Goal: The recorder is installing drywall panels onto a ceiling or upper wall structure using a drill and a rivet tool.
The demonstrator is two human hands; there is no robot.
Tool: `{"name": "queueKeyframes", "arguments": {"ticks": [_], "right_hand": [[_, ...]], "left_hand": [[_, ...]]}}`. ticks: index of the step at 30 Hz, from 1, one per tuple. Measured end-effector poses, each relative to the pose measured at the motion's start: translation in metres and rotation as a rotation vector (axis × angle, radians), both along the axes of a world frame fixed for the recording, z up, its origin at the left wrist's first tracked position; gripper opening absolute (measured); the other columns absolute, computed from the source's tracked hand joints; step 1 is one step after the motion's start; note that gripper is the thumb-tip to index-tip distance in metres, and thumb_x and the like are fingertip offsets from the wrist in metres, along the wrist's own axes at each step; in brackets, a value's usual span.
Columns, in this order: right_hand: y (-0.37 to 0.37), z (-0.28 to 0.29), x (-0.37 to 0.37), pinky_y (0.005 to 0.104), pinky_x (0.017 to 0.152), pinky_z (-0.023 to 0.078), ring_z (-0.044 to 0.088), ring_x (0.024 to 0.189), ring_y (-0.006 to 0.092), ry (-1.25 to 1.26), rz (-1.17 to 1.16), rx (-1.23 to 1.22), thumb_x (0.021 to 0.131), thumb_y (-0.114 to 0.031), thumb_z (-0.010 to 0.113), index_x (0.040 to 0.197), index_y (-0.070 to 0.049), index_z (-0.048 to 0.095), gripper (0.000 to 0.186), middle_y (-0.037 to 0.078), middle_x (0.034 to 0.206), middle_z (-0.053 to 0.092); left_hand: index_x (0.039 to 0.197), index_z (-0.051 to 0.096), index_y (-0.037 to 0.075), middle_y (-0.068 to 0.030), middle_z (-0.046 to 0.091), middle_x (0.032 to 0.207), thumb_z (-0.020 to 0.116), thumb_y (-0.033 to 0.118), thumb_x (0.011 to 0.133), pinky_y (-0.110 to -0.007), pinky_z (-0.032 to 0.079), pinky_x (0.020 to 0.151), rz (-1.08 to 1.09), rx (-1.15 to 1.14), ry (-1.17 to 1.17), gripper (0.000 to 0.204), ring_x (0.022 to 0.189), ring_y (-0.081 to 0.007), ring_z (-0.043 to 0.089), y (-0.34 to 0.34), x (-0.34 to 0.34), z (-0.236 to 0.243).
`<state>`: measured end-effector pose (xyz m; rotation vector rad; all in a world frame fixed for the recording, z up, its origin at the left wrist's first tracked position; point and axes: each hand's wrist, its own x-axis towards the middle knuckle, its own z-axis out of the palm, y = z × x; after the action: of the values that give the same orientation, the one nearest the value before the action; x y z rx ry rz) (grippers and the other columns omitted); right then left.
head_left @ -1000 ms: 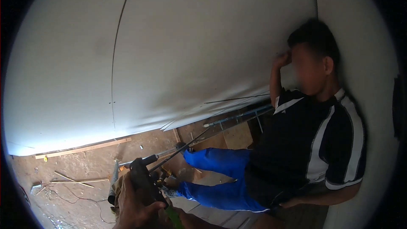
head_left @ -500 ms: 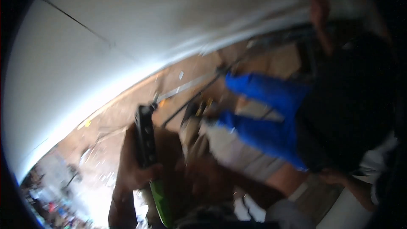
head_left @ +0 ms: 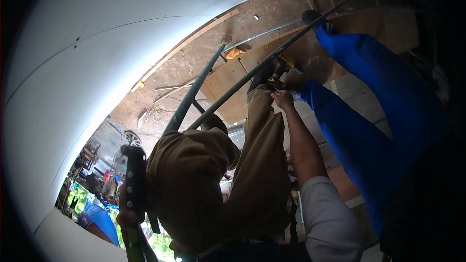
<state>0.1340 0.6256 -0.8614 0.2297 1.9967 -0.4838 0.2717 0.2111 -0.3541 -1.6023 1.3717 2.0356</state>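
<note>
The left hand (head_left: 127, 218) grips a long black-and-green tool (head_left: 136, 179); whether the right hand (head_left: 283, 100), by brown cloth trousers (head_left: 262, 136), grasps anything is unclear.

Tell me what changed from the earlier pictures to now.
The right hand has moved forward, away from near the black-and-green tool, to beside the brown trouser leg; whether it grips anything is unclear. The view has tilted down. The left hand still holds the tool.

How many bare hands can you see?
2: the left hand, around a black-and-green tool at lower left, and the right hand, near a yellow-and-black tool above centre. The co-worker's hands may be hidden in the dark at right.
</note>
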Motion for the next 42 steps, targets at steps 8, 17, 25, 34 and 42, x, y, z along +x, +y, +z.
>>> {"name": "queueKeyframes", "arguments": {"ticks": [8,17,25,34,42], "right_hand": [[0.016,-0.109,-0.039,0.0477,0.095,0.043,0.053,0.116,0.0357,-0.005,0.158,0.275,0.074,-0.058,0.066,0.122,0.003,0.052,0.078,0.023,0.125,0.054],[-0.027,-0.140,-0.037,0.0448,0.094,0.043,0.055,0.113,0.0357,-0.226,0.003,0.351,0.076,-0.059,0.059,0.115,-0.004,0.062,0.068,0.021,0.122,0.058],[0.040,-0.099,-0.044,0.0377,0.083,0.045,0.063,0.094,0.0241,-0.274,-0.285,-0.265,0.080,-0.048,0.057,0.095,-0.002,0.071,0.050,0.016,0.097,0.069],[0.074,0.162,0.017,0.0307,0.077,0.053,0.064,0.082,0.0163,-0.334,-0.563,-0.733,0.080,-0.019,0.071,0.104,-0.002,0.065,0.030,0.007,0.092,0.067],[0.015,0.306,-0.002,0.0352,0.073,0.056,0.065,0.081,0.0173,-0.522,-0.775,-0.767,0.082,-0.016,0.068,0.119,0.000,0.053,0.043,0.010,0.095,0.065]], "left_hand": [[0.123,0.048,0.000,-0.0038,0.055,0.094,0.072,0.045,0.071,-0.025,0.041,0.062,0.183,-0.101,-0.100,0.073,0.076,-0.0141,0.049,-0.018,0.009,0.008],[0.111,0.051,0.005,-0.0009,0.052,0.078,0.064,0.034,0.081,-0.023,0.040,0.047,-0.255,-0.384,-0.760,0.044,0.059,-0.0131,0.049,-0.006,-0.026,0.005],[0.114,0.050,0.002,-0.0025,0.054,0.081,0.064,0.033,0.080,-0.023,0.043,0.049,-0.197,-0.202,-0.433,0.048,0.061,-0.0128,0.052,0.003,0.005,-0.014],[0.118,0.048,0.000,-0.0044,0.057,0.084,0.064,0.032,0.079,-0.023,0.047,0.052,-0.136,0.127,0.134,0.052,0.062,-0.0125,0.055,0.024,-0.005,-0.053],[0.132,0.041,-0.005,-0.0068,0.054,0.107,0.064,0.040,0.063,-0.024,0.042,0.079,-0.369,0.176,0.381,0.086,0.094,-0.0153,0.052,0.018,-0.025,-0.067]]}}
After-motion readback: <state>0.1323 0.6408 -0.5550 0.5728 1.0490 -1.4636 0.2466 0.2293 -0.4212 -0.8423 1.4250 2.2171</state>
